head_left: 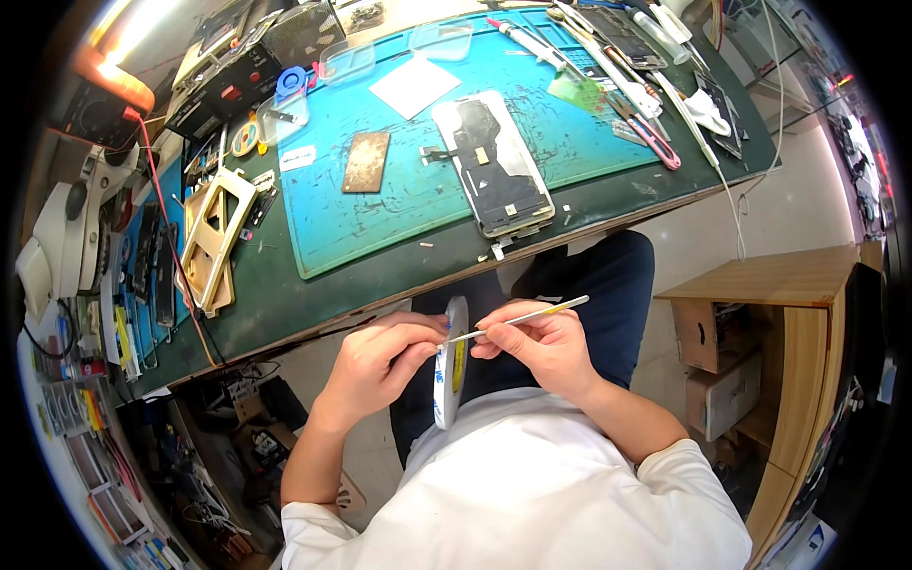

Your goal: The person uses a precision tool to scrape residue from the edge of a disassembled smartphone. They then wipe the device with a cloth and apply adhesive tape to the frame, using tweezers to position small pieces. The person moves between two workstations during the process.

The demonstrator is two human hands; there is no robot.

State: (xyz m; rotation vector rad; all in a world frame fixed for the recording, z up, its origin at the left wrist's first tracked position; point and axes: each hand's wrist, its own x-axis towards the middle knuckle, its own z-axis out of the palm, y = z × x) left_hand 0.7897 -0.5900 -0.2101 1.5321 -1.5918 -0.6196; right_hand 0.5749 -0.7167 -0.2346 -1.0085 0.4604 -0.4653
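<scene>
My left hand point(375, 366) pinches the upper edge of a flat roll of white tape point(440, 389) with blue marks, held upright over my lap. In my right hand point(551, 351) is a slim, pale, rod-like tool point(560, 306) with a yellow stretch near its outer end. Its thin tip points left and meets the roll's edge beside my left fingertips. Whether it touches the tape, I cannot tell. Ahead on the blue mat point(332, 237) lies a phone screen assembly point(499, 171), dark inner side up, a small flex cable sticking out to its left.
Left of the screen are a brown metal plate point(367, 161) and gold-coloured phone frames point(214, 237). A white square sheet point(415, 87) and clear plastic trays point(442, 40) sit farther back. Pink-handled tool point(660, 147), syringes and pens crowd the far right. A wooden cabinet point(750, 285) stands at right.
</scene>
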